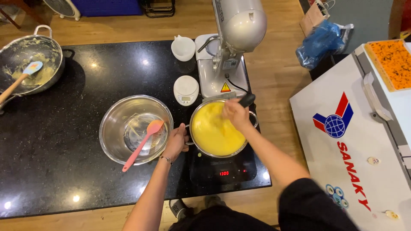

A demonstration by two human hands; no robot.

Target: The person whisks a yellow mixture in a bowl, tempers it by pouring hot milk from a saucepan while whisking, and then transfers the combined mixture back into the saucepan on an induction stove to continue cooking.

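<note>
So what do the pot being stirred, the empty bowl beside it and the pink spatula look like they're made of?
Pot: seemingly stainless steel, with a bright, shiny rim. Bowl: also polished metal, probably steel, its inside mirroring the light. Spatula: matte pink, likely silicone or plastic; the look leaves it open.

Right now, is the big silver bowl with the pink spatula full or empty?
Nearly empty. The silver bowl shows its bare shiny bottom, with only thin smears and the pink spatula leaning inside it.

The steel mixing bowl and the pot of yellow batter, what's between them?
In the head view, the left hand lies between the mixing bowl and the pot, its grip on the pot's side handle.
</note>
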